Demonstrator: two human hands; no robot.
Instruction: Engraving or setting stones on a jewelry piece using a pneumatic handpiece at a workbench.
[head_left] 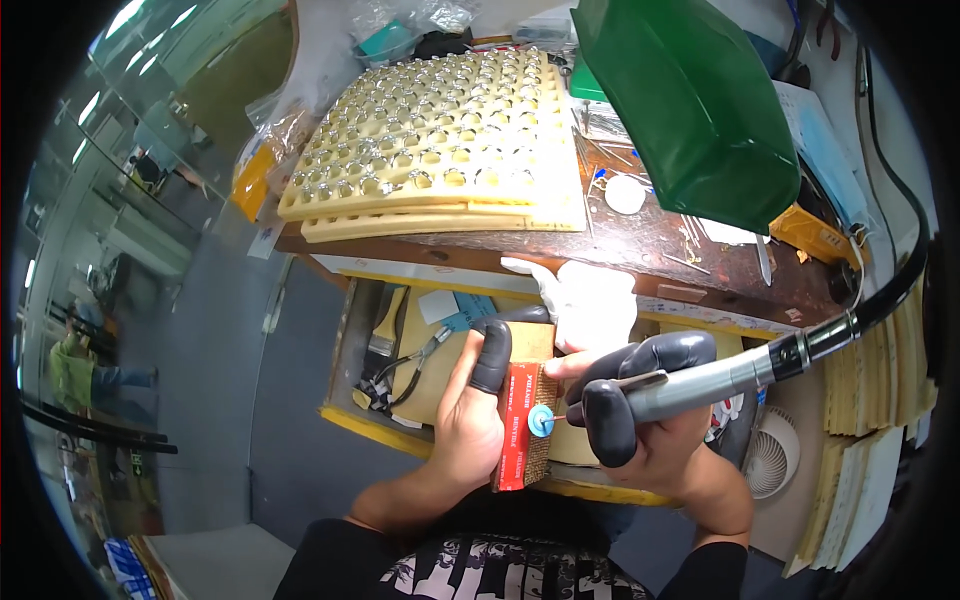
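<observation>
My left hand [468, 437], with black finger covers, grips a small block [517, 410] with a red printed side and a rough brown side. My right hand [668, 445], its fingers also covered in black, is closed round a silver rotary handpiece [705, 385]. A small blue disc [541, 420] at the handpiece's tip sits against the block, near the line between its red and brown sides; firm contact is hard to tell. One right fingertip rests at the block's upper edge. Both hands are above an open drawer [375, 432].
Yellow foam trays [545, 215] with many rings stand on the bench [470, 246]. A green lamp shade [690, 130] hangs at right. In the drawer lie pliers [420, 355] and a brush [388, 322]. A white glove [597, 305] hangs at the bench edge. The handpiece's black cable [905, 275] curves up right.
</observation>
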